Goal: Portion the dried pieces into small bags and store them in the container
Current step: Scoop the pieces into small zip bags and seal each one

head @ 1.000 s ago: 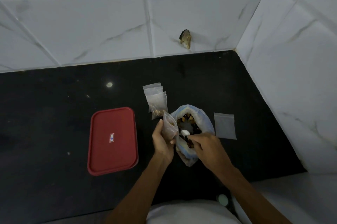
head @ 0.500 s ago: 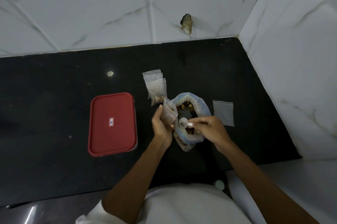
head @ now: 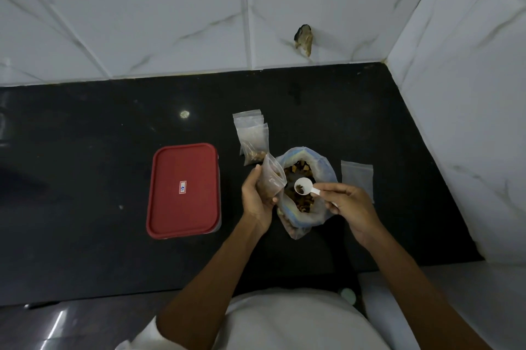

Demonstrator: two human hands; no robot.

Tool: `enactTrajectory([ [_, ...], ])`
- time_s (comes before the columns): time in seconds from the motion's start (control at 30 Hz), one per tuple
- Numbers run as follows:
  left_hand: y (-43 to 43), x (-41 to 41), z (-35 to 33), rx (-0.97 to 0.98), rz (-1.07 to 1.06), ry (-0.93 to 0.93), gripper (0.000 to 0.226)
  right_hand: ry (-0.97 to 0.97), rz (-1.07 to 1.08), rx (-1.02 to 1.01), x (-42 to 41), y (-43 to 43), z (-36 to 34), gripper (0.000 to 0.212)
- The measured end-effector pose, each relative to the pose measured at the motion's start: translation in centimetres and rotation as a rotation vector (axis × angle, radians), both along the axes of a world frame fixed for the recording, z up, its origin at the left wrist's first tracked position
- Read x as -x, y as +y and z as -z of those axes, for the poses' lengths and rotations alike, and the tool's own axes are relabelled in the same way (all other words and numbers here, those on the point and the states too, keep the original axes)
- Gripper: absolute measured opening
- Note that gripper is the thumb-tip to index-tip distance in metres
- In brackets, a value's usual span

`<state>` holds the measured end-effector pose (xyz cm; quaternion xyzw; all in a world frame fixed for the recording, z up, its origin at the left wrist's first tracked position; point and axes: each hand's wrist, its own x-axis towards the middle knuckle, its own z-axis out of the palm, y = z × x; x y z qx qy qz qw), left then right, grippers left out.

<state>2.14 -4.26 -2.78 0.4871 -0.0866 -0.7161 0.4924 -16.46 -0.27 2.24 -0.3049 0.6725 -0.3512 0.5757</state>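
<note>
Head camera looks down at a black counter (head: 85, 178) in a corner of white tile wall (head: 142, 22).

The left hand (head: 257, 198) holds a small clear zip bag (head: 273, 178). Its fingers and thumb are curled round the bag and clamp its lower part. The bag is tilted and has some brown dried pieces in it.

The right hand (head: 348, 206) holds a little white scoop (head: 303, 186). The thumb and fingers pinch the scoop's short handle. A few dark pieces sit in the bowl of the scoop. The scoop is over the open mouth of the big bag (head: 321, 167), just beside the small bag in the left hand.

The big bag stands on the counter between the two hands. Its top is rolled open, and many brown and yellow dried pieces (head: 299, 170) show inside.

Behind the left hand, filled small bags (head: 253, 139) lie on the counter in a little pile, one on top of another. How many there are is hard to tell. An empty small bag (head: 357, 178) lies flat to the right of the big bag, partly behind the right hand.

The container (head: 183, 190) sits to the left, well apart from the hands. Its red lid is on, with a small white sticker in the middle.

A brown chipped spot (head: 304, 39) shows on the wall. The person's white shirt (head: 299, 321) fills the bottom of the view.
</note>
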Motion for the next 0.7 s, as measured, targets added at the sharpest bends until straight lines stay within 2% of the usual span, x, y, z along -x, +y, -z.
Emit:
enactTrajectory([
  [0.13,0.0,-0.3,0.2,0.038,0.013,-0.016,0.041,0.041,0.039,0.077,-0.5,0.0,-2.5,0.020],
  [0.27,0.0,-0.3,0.1,0.042,0.024,-0.026,0.041,0.152,-0.023,0.316,-2.1,0.0,-5.4,0.022],
  [0.43,0.1,-0.3,-0.5,0.049,0.043,-0.016,0.036,0.466,-0.194,0.542,-4.2,-0.6,-6.0,0.023],
  [0.6,-0.2,-0.4,-0.5,0.086,0.036,-0.002,0.043,0.801,-0.367,0.706,-4.8,-0.6,-4.0,0.023],
  [0.67,-0.3,-0.3,-0.7,0.102,0.019,0.026,0.040,0.906,-0.413,0.724,-5.4,-0.7,-3.9,0.029],
  [0.7,-0.4,-0.2,-0.9,0.103,0.011,0.048,0.039,0.957,-0.417,0.796,-5.7,-0.7,-4.0,0.035],
])
